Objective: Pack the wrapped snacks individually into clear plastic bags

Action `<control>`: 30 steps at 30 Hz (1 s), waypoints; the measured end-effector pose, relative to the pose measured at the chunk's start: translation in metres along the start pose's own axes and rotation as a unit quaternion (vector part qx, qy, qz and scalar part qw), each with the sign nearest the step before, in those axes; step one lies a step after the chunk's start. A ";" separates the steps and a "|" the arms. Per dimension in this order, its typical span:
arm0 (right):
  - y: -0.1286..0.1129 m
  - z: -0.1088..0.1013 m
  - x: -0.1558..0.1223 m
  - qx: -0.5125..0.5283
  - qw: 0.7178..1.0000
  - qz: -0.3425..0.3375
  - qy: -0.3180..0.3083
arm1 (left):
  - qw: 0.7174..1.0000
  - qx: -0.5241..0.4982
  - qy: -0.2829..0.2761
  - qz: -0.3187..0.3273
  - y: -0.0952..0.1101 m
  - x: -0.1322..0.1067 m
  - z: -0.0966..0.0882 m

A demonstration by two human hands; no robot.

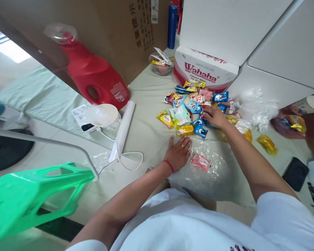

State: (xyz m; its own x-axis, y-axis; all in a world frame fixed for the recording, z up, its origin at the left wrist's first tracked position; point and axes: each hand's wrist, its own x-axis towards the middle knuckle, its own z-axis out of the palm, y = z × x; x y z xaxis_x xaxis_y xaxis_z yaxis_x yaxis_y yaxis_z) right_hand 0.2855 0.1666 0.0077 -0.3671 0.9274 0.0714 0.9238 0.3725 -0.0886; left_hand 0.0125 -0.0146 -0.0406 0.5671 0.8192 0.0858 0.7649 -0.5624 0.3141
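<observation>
My left hand (178, 152) lies flat with fingers spread on a clear plastic bag (214, 167) spread over the pale tabletop. A pink snack packet (200, 162) sits inside the bag just right of that hand. My right hand (214, 116) reaches into a heap of small snack packets (191, 106), blue, yellow and pink, with its fingers curled on them; what it grips is hidden. A yellow packet (185, 130) and a blue packet (200, 130) lie nearest my left hand.
A white Wahaha carton (205, 69) stands behind the heap, next to a glass bowl (161, 66). A red jug (94, 75), white bowl (106, 115), white roll (123, 129) and cable (131, 160) lie left. Crumpled plastic (253, 104), a gold packet (267, 143) and a black phone (295, 173) lie right.
</observation>
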 end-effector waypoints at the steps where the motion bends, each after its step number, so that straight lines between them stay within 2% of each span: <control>1: 0.007 -0.004 0.007 -0.002 0.999 0.028 0.015 | 1.000 -0.001 -0.001 0.000 0.000 0.000 0.000; 4: 0.019 -0.011 0.042 -0.023 0.994 0.091 0.060 | 1.000 0.000 -0.003 -0.001 0.001 0.000 -0.002; 8: 0.021 -0.010 0.085 -0.027 0.997 0.067 0.038 | 1.000 -0.001 -0.011 -0.002 0.001 0.001 -0.003; 11: 0.021 -0.015 0.092 -0.044 0.997 0.061 0.032 | 1.000 0.000 -0.013 -0.001 -0.001 0.001 -0.002; 13: 0.022 -0.025 0.083 -0.056 0.995 0.065 0.045 | 1.000 0.002 -0.014 -0.001 -0.001 0.001 -0.002; 15: 0.023 -0.041 0.060 -0.061 0.992 0.087 0.066 | 1.000 0.003 -0.016 -0.003 -0.001 0.001 -0.003; 17: 0.019 -0.057 0.025 -0.049 0.987 0.121 0.091 | 1.000 0.003 -0.020 -0.005 0.000 0.001 -0.003; 19: 0.005 -0.069 -0.022 0.003 0.984 0.146 0.102 | 1.000 0.000 -0.021 -0.006 0.001 0.001 -0.004; 21: -0.018 -0.072 -0.074 0.103 0.983 0.131 0.071 | 1.000 -0.001 -0.021 -0.007 0.001 0.001 -0.003; 25: -0.079 -0.054 -0.164 0.223 0.972 0.069 0.003 | 1.000 0.003 -0.016 -0.005 0.001 0.001 -0.001; 27: -0.106 -0.037 -0.191 0.223 0.973 0.051 -0.021 | 1.000 0.006 -0.014 -0.003 0.001 0.001 0.000; 30: -0.133 -0.013 -0.213 0.154 0.985 0.044 -0.056 | 1.000 0.010 -0.012 -0.005 0.001 0.002 0.001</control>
State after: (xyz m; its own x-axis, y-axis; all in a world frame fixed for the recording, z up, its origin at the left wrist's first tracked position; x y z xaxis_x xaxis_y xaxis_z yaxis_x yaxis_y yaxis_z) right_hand 0.2426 -0.0808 0.0169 -0.3126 0.9481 -0.0586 0.8821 0.2668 -0.3882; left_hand 0.0150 -0.0141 -0.0411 0.5661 0.8221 0.0601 0.7763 -0.5563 0.2966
